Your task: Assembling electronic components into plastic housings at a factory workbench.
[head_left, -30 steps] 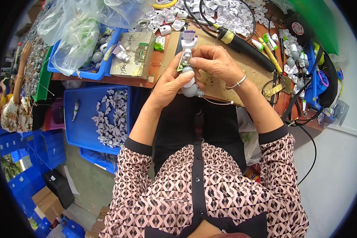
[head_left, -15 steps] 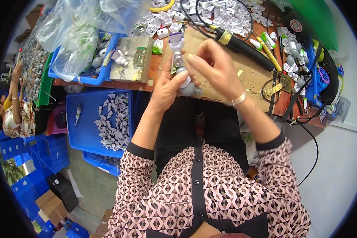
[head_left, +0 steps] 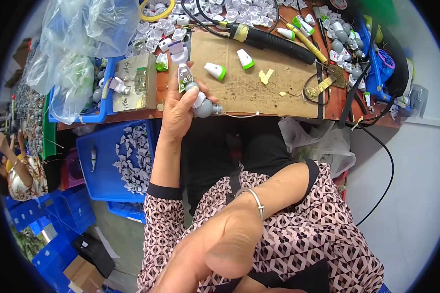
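Observation:
My left hand [head_left: 180,105] is closed around a small white plastic assembly [head_left: 180,61] with a purple-edged end, over the front edge of the bench. A green circuit board [head_left: 183,79] shows in its open middle, and grey balls [head_left: 203,108] sit at its lower end, where a thin pale wire trails right. My right hand [head_left: 215,244], with a bracelet at the wrist, is close in front of my chest, away from the bench. Its thumb shows, but its other fingers run out of sight at the lower edge. Two white-and-green caps [head_left: 215,71] lie on the cardboard sheet [head_left: 278,100].
A black-handled tool [head_left: 274,44] with a cable lies across the back of the cardboard. White plastic parts [head_left: 249,12] are heaped behind. At left are a boxy block [head_left: 134,80] and a bagged blue bin [head_left: 107,110]; below stands a blue tray [head_left: 95,180]. Another person sits far left.
My right hand has left the assembly and come down and back toward my chest. My left hand keeps its hold. The view has shifted, and the caps on the cardboard are now uncovered.

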### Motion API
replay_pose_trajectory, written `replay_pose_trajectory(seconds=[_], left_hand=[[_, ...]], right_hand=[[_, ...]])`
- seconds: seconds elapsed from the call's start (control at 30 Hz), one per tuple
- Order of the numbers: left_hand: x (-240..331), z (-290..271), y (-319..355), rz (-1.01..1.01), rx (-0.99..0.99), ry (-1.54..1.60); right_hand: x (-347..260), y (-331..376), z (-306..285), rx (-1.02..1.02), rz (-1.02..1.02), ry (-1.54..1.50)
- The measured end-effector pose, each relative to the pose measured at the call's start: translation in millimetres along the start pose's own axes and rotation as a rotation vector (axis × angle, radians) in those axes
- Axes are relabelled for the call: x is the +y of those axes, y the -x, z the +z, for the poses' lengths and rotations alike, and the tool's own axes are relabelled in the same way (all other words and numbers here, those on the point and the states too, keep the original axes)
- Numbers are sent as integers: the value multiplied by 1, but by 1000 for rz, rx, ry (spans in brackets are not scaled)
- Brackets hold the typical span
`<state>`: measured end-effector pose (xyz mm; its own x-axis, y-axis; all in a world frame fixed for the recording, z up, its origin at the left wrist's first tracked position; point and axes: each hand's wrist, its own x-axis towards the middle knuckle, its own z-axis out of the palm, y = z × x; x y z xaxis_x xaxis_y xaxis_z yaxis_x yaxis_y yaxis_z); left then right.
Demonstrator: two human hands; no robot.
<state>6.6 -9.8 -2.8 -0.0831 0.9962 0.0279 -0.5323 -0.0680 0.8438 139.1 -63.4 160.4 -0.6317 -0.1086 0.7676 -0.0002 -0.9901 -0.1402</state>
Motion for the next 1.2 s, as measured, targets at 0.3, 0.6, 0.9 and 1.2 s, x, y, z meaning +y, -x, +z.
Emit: replay_pose_trajectory(seconds=[0.3, 0.6, 0.9, 1.2], left_hand=[[1, 0, 0, -7, -28, -10], [2, -1, -1, -31, -65, -10], [8, -8, 0, -163, -118, -112], [9, -6, 0, -131, -126, -158]], right_hand=[[-2, 12, -15, 123, -17, 355], [-153, 95, -51, 1300, -183, 1630], [-174, 95, -92, 1034, 642, 1917], [-160, 103, -102, 1234, 198, 1387]])
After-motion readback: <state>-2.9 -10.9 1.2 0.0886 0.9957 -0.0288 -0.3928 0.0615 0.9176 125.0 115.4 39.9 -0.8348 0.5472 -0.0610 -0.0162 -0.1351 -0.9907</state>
